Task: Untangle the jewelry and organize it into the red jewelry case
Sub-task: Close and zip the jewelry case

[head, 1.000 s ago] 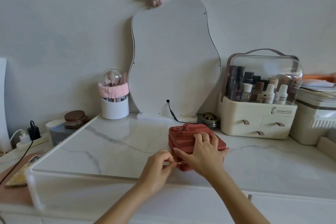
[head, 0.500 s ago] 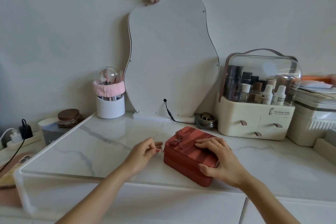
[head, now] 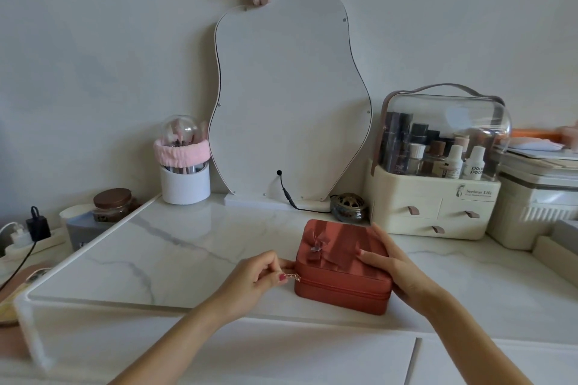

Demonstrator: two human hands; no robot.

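Pinching the zipper pull (head: 292,276) at the red jewelry case's (head: 342,272) left front corner, left hand (head: 255,280) grip clamped; right hand (head: 395,269) steadies the far side on desk (head: 175,262), lid seemingly closed.

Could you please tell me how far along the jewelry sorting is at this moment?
Nothing looks done yet: the red fabric jewelry case with a bow lies closed on the white marble tabletop. In hand: the left hand pinches the gold zipper pull while the right hand steadies the case. No jewelry is visible; opening, untangling and organizing remain.
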